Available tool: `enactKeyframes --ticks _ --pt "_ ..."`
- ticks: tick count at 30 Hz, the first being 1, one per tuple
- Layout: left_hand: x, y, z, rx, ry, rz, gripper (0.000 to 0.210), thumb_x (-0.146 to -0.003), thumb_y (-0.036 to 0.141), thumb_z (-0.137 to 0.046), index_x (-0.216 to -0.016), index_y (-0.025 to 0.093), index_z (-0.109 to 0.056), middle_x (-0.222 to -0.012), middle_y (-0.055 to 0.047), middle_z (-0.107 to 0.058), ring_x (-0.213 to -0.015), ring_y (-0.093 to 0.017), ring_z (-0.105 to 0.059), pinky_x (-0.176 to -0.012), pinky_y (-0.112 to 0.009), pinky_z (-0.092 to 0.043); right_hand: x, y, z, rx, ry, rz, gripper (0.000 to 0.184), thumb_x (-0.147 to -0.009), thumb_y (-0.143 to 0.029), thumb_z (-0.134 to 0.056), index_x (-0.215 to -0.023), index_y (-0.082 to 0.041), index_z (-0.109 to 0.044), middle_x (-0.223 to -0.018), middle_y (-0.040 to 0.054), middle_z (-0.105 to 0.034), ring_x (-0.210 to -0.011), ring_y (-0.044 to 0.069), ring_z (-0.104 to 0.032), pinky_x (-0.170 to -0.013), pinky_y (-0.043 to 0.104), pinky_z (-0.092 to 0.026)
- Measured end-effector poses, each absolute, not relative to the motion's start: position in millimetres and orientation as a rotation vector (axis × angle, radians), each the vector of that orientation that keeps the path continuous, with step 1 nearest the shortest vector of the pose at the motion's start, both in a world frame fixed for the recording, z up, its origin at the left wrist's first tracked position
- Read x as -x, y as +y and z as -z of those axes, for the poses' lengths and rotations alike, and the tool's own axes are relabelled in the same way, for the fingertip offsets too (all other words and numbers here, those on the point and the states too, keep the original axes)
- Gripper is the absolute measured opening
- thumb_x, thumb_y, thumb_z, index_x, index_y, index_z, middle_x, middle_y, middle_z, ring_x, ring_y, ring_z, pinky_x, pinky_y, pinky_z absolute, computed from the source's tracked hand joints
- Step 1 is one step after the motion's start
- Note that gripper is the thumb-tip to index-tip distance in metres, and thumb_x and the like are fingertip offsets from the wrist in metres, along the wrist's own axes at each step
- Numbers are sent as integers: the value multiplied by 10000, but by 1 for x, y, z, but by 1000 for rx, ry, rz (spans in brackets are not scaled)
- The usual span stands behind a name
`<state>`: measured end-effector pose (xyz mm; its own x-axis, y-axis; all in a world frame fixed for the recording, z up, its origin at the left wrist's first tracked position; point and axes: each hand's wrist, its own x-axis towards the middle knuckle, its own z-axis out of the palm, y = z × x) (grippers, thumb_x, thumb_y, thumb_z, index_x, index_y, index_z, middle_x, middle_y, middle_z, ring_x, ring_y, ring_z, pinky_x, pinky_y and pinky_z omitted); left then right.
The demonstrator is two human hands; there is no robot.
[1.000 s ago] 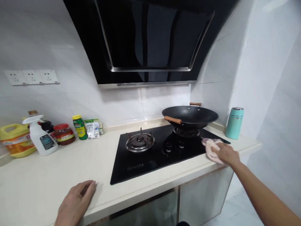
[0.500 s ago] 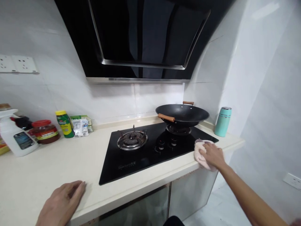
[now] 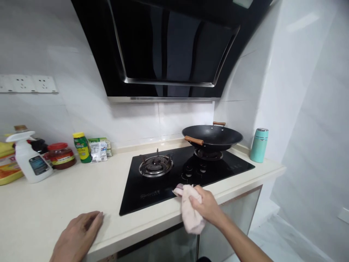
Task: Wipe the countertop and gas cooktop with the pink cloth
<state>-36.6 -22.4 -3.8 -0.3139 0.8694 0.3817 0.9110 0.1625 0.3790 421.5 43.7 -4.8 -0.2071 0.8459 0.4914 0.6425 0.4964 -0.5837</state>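
A pale pink cloth [image 3: 191, 209] is gripped in my right hand [image 3: 207, 205] at the front edge of the black gas stove [image 3: 166, 193]. Part of it touches the glass and the rest hangs over the counter's edge. My left hand [image 3: 77, 234] leans on the cream countertop [image 3: 81, 193], left of the stove, its fingers loosely bent and holding nothing. Behind the cloth are the stove's two knobs [image 3: 188, 171]. A black wok [image 3: 211, 136] with wooden handles sits on the right burner, while the left burner [image 3: 156, 166] is bare.
A mint-green flask [image 3: 259, 145] stands right of the stove. Along the wall at left are a white spray bottle [image 3: 31, 160], a red-lidded jar [image 3: 61, 156], a green-and-yellow bottle [image 3: 82, 148] and some packets [image 3: 98, 150]. A black range hood [image 3: 169, 54] overhangs the stove.
My right hand has moved left with the cloth, from the stove's right front corner to the middle of its front edge. The left hand stays on the counter. The view has shifted slightly.
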Motion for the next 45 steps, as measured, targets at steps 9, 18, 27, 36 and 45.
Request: enactKeyframes --ticks 9,18,27,36,45 --pt "35 -23 2 1813 -2338 832 470 -889 578 -479 -979 225 -776 -1109 -99 -774 -1095 -314 -666 -1028 -442 -492 -578 127 -19 1774 -1677 81 498 -952 -512 -409 -1329 -244 -597 -1271 92 -664 -1085 251 -643 -883 358 -470" --pt "34 -24 -1 1746 -2384 828 451 -878 607 -470 -946 265 -755 -1088 -75 -781 -1067 -317 -672 -995 -447 -511 -556 221 -23 1921 -1962 66 424 -968 -434 -413 -1226 -309 -725 -1261 98 -663 -1160 320 -546 -946 464 -383" --pt "25 -30 -8 1722 -2431 765 470 -918 572 -452 -992 220 -755 -1131 -81 -764 -1102 -289 -657 -1012 -395 -487 -542 174 -18 1868 -2112 232 397 -993 -398 -392 -1189 -204 -679 -1139 115 -662 -1066 266 -574 -866 368 -385" --pt "13 -34 -9 1756 -2345 789 435 -927 536 -480 -986 205 -757 -1096 -97 -753 -1086 -286 -651 -1001 -386 -481 -481 97 -15 1620 -2256 259 282 -979 -395 -441 -993 -202 -647 -982 87 -680 -934 242 -582 -837 370 -362" --pt "14 -34 -9 1774 -2314 797 454 -921 543 -468 -963 196 -757 -1066 -106 -762 -1072 -293 -656 -981 -386 -488 -282 14 -17 819 -2506 -113 300 -955 -510 -549 -1072 -251 -645 -1078 27 -704 -1029 238 -565 -969 434 -391"
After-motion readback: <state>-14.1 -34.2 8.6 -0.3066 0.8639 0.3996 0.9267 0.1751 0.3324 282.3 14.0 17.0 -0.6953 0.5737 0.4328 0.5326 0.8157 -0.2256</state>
